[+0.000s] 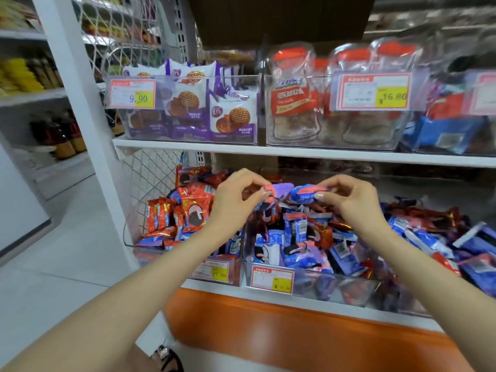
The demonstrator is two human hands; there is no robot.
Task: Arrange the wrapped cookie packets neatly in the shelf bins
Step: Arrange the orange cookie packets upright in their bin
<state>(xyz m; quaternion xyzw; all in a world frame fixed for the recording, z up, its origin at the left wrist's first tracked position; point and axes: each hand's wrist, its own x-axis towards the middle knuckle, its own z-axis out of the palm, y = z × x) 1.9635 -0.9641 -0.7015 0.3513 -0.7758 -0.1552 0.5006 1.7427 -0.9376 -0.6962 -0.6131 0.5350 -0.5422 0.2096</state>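
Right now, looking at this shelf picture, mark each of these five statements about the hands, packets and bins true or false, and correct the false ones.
1. The left hand pinches a purple packet. True.
2. The right hand hangs empty. False: it pinches a blue packet.
3. The upper-left bin holds purple-and-white cookie packets. True.
4. That bin's price tag reads 16.80. False: it reads 9.90; the 16.80 tag is on the bin to its right.
5. The lower bins are empty. False: they are heaped with wrapped packets.
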